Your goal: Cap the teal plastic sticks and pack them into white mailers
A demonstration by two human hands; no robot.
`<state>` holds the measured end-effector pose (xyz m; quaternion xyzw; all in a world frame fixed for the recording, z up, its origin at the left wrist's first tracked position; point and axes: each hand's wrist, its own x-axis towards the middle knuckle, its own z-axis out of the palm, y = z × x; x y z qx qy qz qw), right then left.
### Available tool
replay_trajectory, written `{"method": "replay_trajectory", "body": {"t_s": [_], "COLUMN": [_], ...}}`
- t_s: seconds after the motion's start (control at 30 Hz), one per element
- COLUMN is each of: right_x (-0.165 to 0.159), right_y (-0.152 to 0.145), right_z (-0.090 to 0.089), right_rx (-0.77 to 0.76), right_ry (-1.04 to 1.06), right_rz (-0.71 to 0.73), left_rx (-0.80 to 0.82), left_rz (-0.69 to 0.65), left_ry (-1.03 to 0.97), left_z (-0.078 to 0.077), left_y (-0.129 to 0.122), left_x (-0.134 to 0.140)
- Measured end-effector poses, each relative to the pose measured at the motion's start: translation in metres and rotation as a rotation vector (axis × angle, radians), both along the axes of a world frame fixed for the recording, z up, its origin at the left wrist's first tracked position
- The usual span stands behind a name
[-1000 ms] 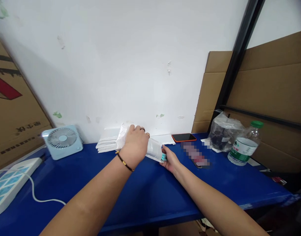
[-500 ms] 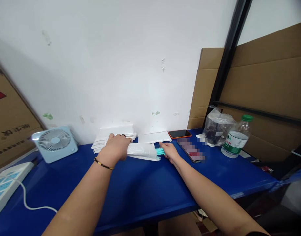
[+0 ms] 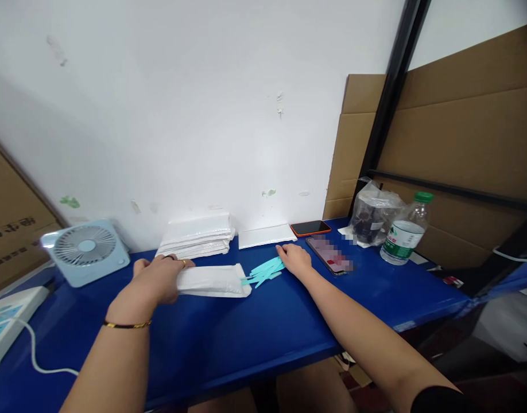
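Note:
My left hand [image 3: 158,281], with a ring and a bracelet, is closed around the left end of a white packet [image 3: 212,281]. The packet lies level over the table, its right end pointing at the other hand. My right hand [image 3: 294,259] is closed on a bunch of flat turquoise strips [image 3: 266,271], which fan out to the left. Their left tips reach the packet's right end; how far any go inside is hidden. Behind my left hand lies a stack of white packets [image 3: 198,232]. A single flat white packet [image 3: 267,236] lies beyond my right hand.
On the blue table [image 3: 229,338] stand a pale blue fan [image 3: 89,249] and a white power strip [image 3: 14,321] with a cable at left. To the right are an orange-edged phone [image 3: 310,228], another phone [image 3: 328,255], a bagged dark cup [image 3: 373,218] and a water bottle [image 3: 403,232].
My left hand has moved left and nearer with the packet, away from the stack. More of the turquoise strips now show between packet and right hand. The view has shifted slightly.

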<state>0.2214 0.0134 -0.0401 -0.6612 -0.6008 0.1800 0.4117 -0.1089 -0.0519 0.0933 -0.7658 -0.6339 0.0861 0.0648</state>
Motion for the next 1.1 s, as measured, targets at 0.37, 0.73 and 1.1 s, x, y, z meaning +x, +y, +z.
{"method": "replay_trajectory", "body": {"t_s": [0.37, 0.73, 1.1], "right_x": [-0.020, -0.068, -0.083], "right_y": [-0.015, -0.028, -0.043], "right_z": [0.011, 0.024, 0.029], "right_rx": [0.141, 0.266, 0.407], "right_ry": [-0.446, -0.591, -0.695], "right_rz": [0.152, 0.674, 0.791], "left_rx": [0.140, 0.103, 0.088], "left_rz": [0.031, 0.078, 0.125], "left_ry": [-0.014, 0.035, 0.044], "left_z": [0.023, 0.033, 0.035], "left_y": [-0.017, -0.025, -0.025], "left_x": [-0.019, -0.026, -0.040]}}
